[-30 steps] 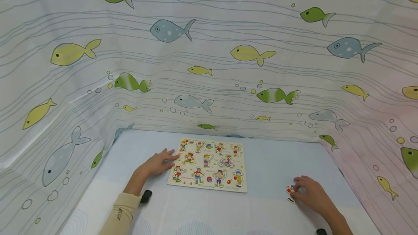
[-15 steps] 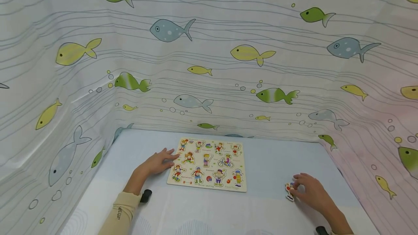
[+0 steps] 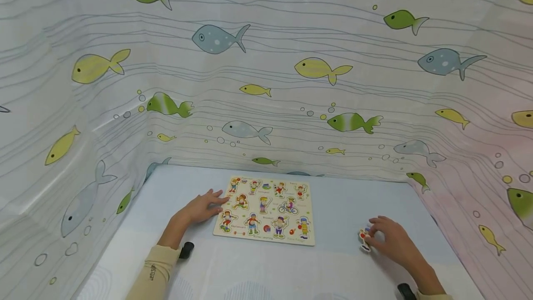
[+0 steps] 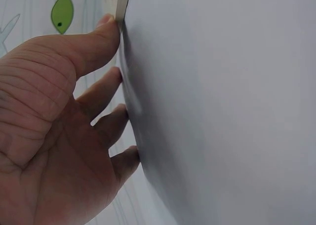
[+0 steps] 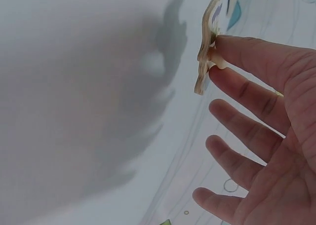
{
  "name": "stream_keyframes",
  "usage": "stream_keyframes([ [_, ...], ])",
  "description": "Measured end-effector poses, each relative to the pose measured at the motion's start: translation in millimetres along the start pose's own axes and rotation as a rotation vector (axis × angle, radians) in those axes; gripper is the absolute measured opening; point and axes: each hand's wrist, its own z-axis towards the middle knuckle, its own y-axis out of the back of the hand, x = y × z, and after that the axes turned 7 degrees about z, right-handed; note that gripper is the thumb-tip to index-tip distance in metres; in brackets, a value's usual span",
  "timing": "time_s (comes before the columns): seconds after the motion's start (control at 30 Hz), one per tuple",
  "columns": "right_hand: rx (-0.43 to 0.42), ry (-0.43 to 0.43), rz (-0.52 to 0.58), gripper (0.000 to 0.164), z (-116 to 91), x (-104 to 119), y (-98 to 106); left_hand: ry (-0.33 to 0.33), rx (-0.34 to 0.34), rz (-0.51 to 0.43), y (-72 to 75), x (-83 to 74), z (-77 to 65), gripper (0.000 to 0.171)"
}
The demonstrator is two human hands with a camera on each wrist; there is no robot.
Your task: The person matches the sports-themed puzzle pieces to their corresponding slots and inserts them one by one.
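Note:
A wooden puzzle board [image 3: 258, 221] printed with sports figures lies flat on the table, with several figure pieces on it. At its left edge rests my left hand [image 3: 202, 206], fingers extended; in the left wrist view the thumb [image 4: 101, 45] touches the board's side and the other fingertips meet the table. Right of the board, my right hand [image 3: 391, 240] pinches a figure-shaped puzzle piece [image 3: 364, 240] by its small knob between thumb and index finger. The right wrist view has this wooden piece [image 5: 206, 42] edge-on, held above the surface, while the other fingers spread loosely.
A pale blue and white cloth covers the table [image 3: 333, 216]. Around it at the back and sides hangs a curtain [image 3: 283, 105] printed with fish. Dark wrist straps [image 3: 186, 250] show near both sleeves.
My right hand has moved a little to the left and away from me, lifting the puzzle piece along. The left hand and the board stay in place.

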Motion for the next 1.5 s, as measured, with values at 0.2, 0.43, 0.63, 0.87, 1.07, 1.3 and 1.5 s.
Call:
stream_keyframes([
  [0.2,-0.002,0.002,0.016,0.022,6.3,7.0,-0.8,-0.005,-0.003,0.002,-0.7,1.8,0.7,0.042],
  [0.43,-0.015,0.030,0.032,0.023,11.6,10.9,-4.4,-0.001,-0.005,-0.001,-3.1,1.6,0.4,0.041],
  [0.63,-0.006,0.037,0.026,0.023,16.6,14.5,-7.7,0.004,-0.011,0.010,-3.3,0.4,0.0,0.041],
  [0.87,0.029,0.021,0.019,0.021,24.7,24.9,-10.5,-0.001,-0.015,0.010,-2.3,-0.2,-0.1,0.041],
  [1.07,0.059,0.023,0.030,0.020,32.5,30.6,-15.6,-0.011,-0.018,0.010,-1.7,-1.5,-0.7,0.041],
  [1.3,0.081,0.055,0.034,0.021,37.9,38.0,-21.1,-0.009,-0.017,0.004,-2.1,-2.3,-1.1,0.041],
  [1.5,0.092,0.057,0.044,0.020,44.3,46.5,-22.7,-0.005,-0.017,0.002,-0.5,-1.2,-1.1,0.041],
])
